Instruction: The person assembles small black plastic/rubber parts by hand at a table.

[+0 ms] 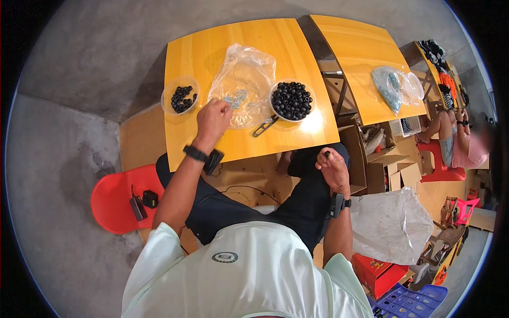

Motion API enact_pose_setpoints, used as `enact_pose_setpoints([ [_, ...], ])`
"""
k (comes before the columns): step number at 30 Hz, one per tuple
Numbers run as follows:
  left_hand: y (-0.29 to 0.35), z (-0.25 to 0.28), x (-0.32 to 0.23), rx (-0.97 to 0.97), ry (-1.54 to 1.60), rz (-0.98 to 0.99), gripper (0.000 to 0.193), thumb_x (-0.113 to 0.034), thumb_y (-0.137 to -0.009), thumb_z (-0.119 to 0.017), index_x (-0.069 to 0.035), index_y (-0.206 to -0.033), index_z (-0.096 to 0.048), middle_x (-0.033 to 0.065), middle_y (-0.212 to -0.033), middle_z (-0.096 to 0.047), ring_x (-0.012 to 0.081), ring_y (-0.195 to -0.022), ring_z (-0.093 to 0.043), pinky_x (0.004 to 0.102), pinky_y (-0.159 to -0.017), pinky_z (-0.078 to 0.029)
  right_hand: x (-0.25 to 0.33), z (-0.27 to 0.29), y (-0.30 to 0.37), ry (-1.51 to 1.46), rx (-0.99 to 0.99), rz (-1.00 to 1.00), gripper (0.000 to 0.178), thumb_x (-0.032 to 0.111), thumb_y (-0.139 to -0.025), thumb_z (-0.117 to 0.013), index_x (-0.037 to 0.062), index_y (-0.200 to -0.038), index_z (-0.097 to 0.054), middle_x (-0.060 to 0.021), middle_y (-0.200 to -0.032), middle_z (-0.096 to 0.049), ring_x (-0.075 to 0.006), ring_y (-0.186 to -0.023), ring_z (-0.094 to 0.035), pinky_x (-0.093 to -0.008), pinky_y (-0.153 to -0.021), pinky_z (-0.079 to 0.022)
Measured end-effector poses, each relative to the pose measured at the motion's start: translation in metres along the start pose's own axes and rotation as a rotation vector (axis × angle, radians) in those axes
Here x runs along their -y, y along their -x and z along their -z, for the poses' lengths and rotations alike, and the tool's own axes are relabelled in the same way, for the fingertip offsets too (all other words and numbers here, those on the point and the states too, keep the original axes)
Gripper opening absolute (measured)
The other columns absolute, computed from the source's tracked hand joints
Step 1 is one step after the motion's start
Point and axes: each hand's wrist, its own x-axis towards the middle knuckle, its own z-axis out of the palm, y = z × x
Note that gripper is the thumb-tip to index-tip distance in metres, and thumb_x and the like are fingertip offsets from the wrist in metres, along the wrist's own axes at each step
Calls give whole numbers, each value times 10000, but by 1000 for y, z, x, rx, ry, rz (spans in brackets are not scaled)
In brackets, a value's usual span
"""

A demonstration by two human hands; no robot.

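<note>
My left hand is over the table by the near left edge of a clear plastic bag. Its fingers are drawn together, and whatever they hold is hidden. Small silvery-blue pieces lie on the bag beside its fingertips. Beyond the table's near edge, over my thigh, my right hand pinches a small black bead between thumb and finger. A clear round tub on the right is heaped with round black beads, some showing holes. Fewer black beads sit in another clear tub left of the bag.
A black flat tool lies by the right tub on the yellow table. On the second table rests a bag of bluish pieces. A red stool stands left; cardboard boxes and a seated person are right.
</note>
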Motion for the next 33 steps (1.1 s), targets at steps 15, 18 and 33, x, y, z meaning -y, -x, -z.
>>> enact_pose_setpoints([
  [15,-97,-57,8,329,-153,-140,97,-113,-787,-665,-45,-823,-723,193,-891,-699,388,-902,-672,470,-792,-527,2,3,-5,-102,104,-22,278,231,-971,-664,3,-1130,-654,0,-847,-510,-142,-815,-486,-318,-770,-445],
  [18,-101,-51,7,420,-92,-80,135,-110,-784,-652,-14,-858,-712,187,-900,-716,362,-877,-680,426,-798,-528,3,4,-5,-108,113,-18,283,238,-971,-664,4,-1130,-648,1,-844,-509,-140,-813,-487,-320,-776,-448],
  [33,-112,-58,30,399,81,-90,92,-80,-729,-704,-28,-804,-693,145,-728,-695,281,-665,-679,386,-631,-535,0,1,-8,-135,114,-22,293,252,-962,-672,15,-1132,-639,-10,-876,-536,-142,-825,-525,-339,-818,-475],
])
